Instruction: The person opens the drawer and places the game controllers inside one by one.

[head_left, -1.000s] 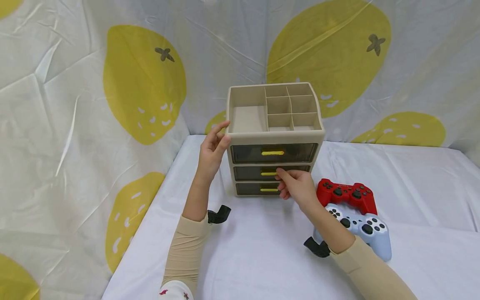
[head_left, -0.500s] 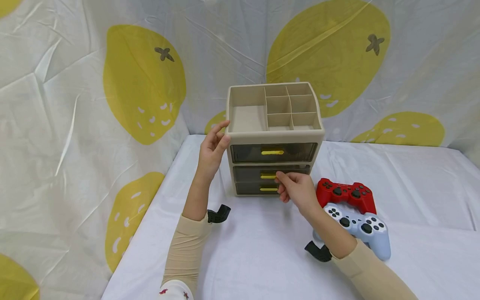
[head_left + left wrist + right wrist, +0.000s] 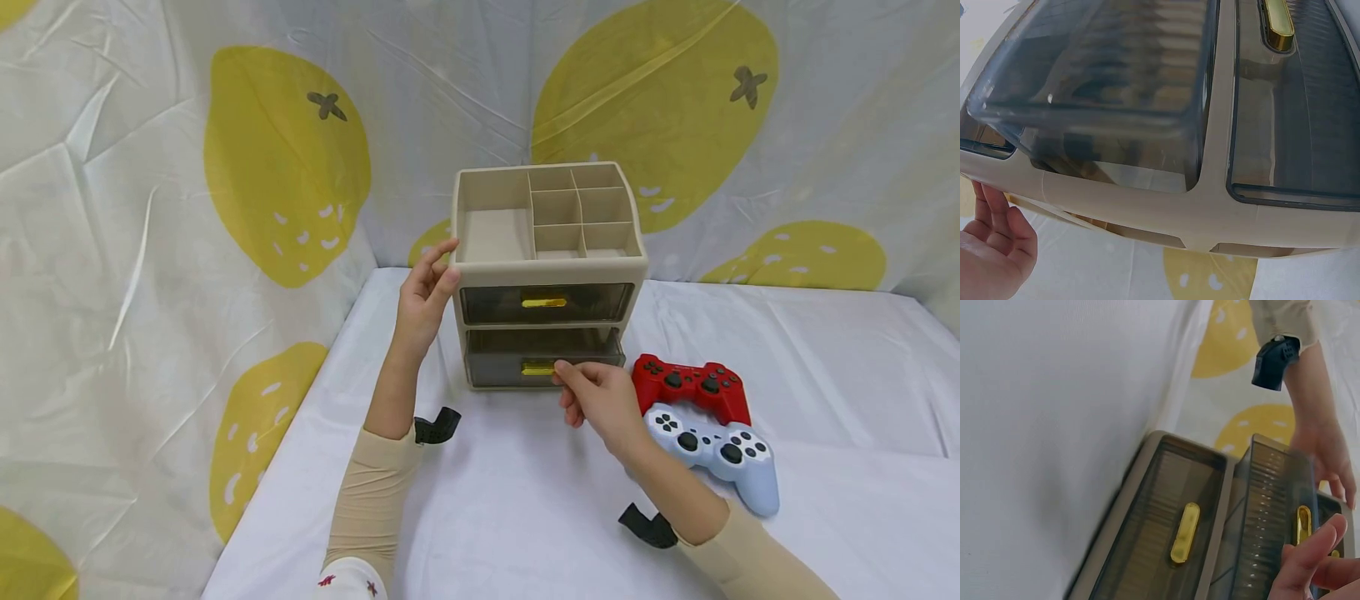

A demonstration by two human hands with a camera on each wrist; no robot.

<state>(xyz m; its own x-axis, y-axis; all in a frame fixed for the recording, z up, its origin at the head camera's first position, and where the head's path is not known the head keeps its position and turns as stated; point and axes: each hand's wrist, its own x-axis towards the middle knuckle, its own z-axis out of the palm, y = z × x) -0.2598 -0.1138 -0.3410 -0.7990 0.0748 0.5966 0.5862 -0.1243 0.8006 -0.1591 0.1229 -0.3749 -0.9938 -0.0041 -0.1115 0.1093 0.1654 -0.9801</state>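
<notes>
A beige desktop drawer organizer (image 3: 551, 269) stands at the middle, with dark see-through drawers and yellow handles. Its middle drawer (image 3: 495, 368) is pulled out and hides the bottom one in the head view. My right hand (image 3: 603, 402) pinches that drawer's yellow handle (image 3: 537, 368) between thumb and fingers. My left hand (image 3: 422, 302) rests its fingertips and thumb against the organizer's left side, near the upper front corner. In the left wrist view, the left hand's fingers (image 3: 999, 215) touch the beige frame. The top drawer (image 3: 491, 306) is closed.
A red game controller (image 3: 692, 385) and a light blue game controller (image 3: 712, 450) lie on the white cloth, right of the organizer, beside my right forearm. A lemon-print curtain (image 3: 450, 100) hangs behind and to the left. The organizer's top has several divided compartments (image 3: 557, 208).
My right hand has moved toward me, pulling the middle drawer out from closed. My left hand has stayed against the organizer's side.
</notes>
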